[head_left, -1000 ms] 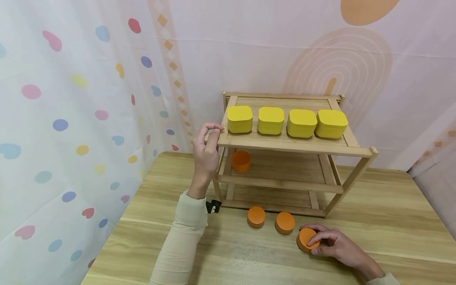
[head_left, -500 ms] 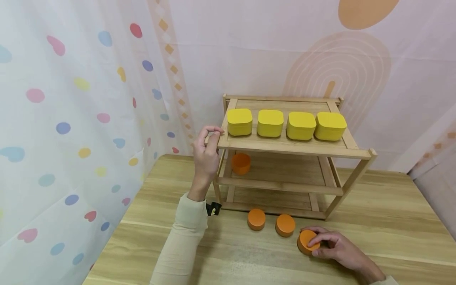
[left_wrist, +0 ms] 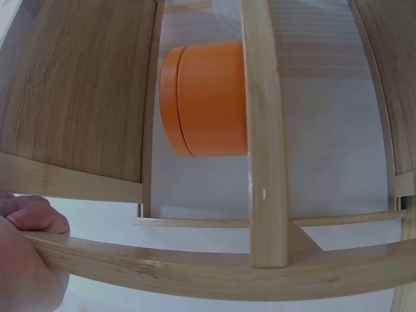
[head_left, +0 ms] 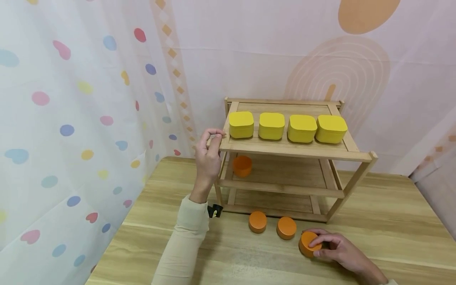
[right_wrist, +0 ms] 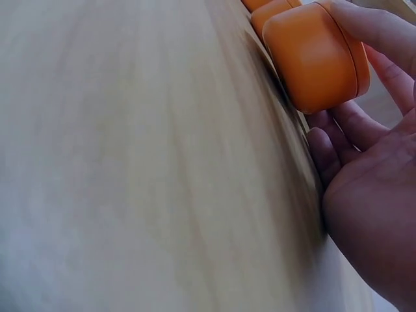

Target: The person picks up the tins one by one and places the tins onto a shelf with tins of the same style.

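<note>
My right hand [head_left: 318,246] grips a round orange box [head_left: 306,243] on the wooden table near its front edge, fingers curled over the top. In the right wrist view the box [right_wrist: 316,55] looks tipped up off the table under my fingers [right_wrist: 377,29]. Two more orange boxes [head_left: 257,221] [head_left: 286,227] stand to its left. A fourth orange box [head_left: 242,165] sits on the middle level of the wooden shelf [head_left: 285,186], also seen from the left wrist [left_wrist: 205,97]. My left hand [head_left: 215,138] pinches the top shelf's front left corner [left_wrist: 195,270].
Several yellow square boxes [head_left: 286,127] stand in a row on the shelf's top board [head_left: 292,149]. A curtain with coloured dots [head_left: 82,130] hangs close on the left. The table [head_left: 392,221] stretches to the right of the shelf.
Both hands stay where they were; the right hand's fingers have shifted slightly on the orange box. The view has tilted up a little.
</note>
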A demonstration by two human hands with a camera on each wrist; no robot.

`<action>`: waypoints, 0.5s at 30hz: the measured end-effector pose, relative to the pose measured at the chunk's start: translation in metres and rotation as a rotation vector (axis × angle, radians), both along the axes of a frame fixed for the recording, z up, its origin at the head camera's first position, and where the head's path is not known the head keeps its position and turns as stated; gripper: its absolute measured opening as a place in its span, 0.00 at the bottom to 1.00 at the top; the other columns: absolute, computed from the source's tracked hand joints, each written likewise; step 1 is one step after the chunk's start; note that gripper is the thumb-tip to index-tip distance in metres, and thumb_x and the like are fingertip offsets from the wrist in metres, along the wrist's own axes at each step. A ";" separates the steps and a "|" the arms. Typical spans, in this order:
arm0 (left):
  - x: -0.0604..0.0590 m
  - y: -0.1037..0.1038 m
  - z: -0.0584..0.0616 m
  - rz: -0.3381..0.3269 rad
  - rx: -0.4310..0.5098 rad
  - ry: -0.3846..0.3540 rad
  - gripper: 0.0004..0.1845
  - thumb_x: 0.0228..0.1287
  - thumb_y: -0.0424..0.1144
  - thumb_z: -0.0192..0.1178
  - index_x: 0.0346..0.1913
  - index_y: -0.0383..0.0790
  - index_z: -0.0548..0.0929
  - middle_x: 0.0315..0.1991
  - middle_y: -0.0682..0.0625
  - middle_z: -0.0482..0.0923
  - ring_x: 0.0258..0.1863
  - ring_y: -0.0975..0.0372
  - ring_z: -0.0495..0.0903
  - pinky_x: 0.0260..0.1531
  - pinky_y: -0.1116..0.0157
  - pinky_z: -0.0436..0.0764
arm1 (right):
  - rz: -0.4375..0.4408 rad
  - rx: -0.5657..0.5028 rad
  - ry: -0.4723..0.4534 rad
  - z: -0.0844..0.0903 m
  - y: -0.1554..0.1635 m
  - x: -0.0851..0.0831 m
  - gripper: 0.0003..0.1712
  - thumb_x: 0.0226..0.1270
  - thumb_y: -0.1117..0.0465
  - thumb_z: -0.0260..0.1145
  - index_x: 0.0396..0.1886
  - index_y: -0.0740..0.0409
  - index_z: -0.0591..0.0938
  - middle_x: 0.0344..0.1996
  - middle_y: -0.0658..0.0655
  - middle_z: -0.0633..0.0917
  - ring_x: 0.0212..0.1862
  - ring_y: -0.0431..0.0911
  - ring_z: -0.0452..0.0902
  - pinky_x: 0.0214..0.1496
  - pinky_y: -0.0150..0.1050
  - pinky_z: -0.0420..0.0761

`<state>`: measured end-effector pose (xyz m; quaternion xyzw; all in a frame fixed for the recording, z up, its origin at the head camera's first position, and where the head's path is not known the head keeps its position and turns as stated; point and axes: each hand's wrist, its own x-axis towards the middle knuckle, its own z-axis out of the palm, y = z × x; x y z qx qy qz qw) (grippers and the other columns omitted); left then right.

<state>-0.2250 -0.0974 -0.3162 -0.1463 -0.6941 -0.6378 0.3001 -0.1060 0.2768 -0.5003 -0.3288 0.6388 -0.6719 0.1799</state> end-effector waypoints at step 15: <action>0.001 0.000 0.000 -0.006 0.006 0.006 0.13 0.75 0.38 0.47 0.43 0.33 0.79 0.25 0.48 0.72 0.11 0.65 0.51 0.13 0.69 0.54 | -0.003 -0.015 0.020 0.005 -0.001 -0.001 0.17 0.65 0.81 0.58 0.50 0.70 0.83 0.64 0.48 0.76 0.64 0.36 0.73 0.55 0.32 0.80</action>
